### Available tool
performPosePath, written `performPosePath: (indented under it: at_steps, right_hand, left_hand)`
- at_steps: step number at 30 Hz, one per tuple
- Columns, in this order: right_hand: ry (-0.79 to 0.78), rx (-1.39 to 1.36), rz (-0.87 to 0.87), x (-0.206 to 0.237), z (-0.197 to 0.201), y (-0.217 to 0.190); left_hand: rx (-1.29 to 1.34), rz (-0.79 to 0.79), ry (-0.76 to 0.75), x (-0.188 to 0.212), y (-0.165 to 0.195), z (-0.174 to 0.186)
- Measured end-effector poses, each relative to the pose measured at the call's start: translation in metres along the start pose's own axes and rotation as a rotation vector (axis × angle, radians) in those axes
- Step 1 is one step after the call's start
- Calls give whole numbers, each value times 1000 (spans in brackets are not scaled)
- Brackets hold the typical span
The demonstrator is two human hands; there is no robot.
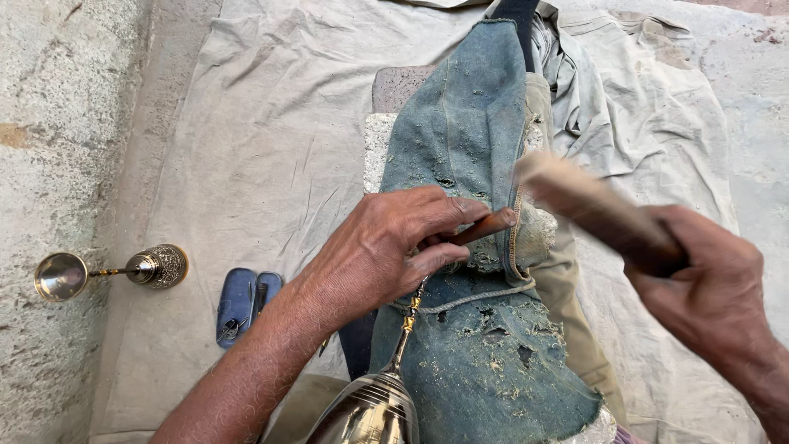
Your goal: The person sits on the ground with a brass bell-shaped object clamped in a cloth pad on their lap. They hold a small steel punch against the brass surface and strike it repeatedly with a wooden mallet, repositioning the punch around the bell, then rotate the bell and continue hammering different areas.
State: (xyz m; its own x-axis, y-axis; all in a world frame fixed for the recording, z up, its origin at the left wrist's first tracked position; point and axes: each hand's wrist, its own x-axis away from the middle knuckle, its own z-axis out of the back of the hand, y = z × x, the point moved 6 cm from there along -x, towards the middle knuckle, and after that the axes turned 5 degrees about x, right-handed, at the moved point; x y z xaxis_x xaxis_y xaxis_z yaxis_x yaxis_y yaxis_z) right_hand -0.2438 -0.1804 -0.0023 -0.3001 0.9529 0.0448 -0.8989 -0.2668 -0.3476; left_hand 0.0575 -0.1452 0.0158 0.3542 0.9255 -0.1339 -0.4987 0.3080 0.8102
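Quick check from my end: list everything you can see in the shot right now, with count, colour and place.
Goblet in hand: one, brass, bottom centre, stem running up under the left hand.
Finished goblet: one, brass, lying on its side at left.
Punch: one, brown, pinched in the left fingers.
Mallet: one, pale wood, blurred, right of centre.
Denim pad: one, worn blue, centre.
Stone block: one, grey, under the denim.
Ground cloth: one, beige, spread across the floor.
Pouch: one, blue, lower left on the cloth.
Left hand: gripping the punch.
Right hand: gripping the mallet.
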Motion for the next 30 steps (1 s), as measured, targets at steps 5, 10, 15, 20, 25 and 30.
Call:
performPosePath:
  at_steps: [5, 10, 15, 20, 25, 30]
  right_hand:
    - [-268, 404, -109, -18, 1, -4]
    - [-187, 91, -65, -21, -2, -4]
    - [-58, -1, -42, -8, -2, 4]
    - [37, -88, 28, 5, 4, 5]
    - [-67, -185, -92, -2, 7, 18]
    - [-89, -105, -57, -16, 19, -2]
  left_hand:
    - [115, 185, -3, -2, -6, -2]
    - [72, 81, 45, -1, -4, -2]
    - [77, 63, -21, 2, -9, -4]
    - [155, 13, 27, 8, -10, 2]
    - [181, 11, 147, 13, -6, -1]
    - [37, 17, 155, 12, -2, -2]
